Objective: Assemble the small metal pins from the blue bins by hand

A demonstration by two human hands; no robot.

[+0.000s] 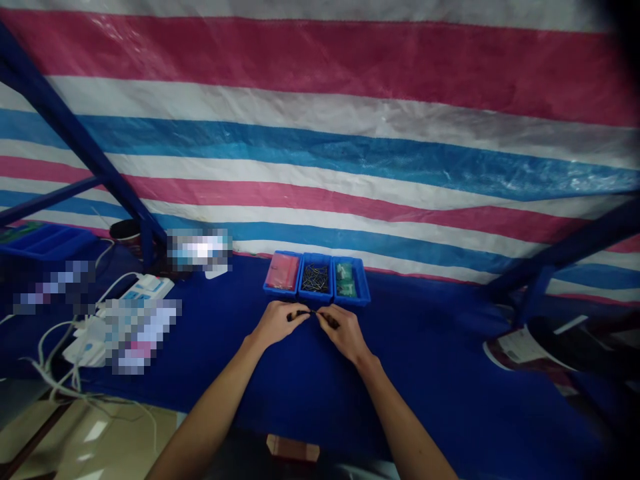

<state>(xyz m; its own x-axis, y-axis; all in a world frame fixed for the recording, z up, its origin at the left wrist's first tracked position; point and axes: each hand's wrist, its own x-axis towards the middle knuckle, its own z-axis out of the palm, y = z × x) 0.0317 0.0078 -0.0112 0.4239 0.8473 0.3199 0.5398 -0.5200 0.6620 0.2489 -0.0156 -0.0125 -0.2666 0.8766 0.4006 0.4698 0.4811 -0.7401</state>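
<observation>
My left hand [283, 321] is closed on a small, thin black piece [299, 313] that sticks out between thumb and fingers. Facing it, my right hand [341, 327] pinches another small dark piece [331, 321]. The fingertips of both hands nearly meet, and the dark pieces come together in the gap; whether they are joined I cannot tell. Just beyond the hands stand three blue bins side by side: one with pink-red flat packets [283, 272], one with many thin dark metal pieces [315, 278], and one with green and white small parts [345, 280].
The blue table [310, 387] runs under everything. White power strips [145, 290] with tangled cables lie at left, near a blue tray [47, 241] and a dark tub [126, 232]. A labelled bucket [520, 348] stands at right. Striped sheeting [350, 147] hangs behind.
</observation>
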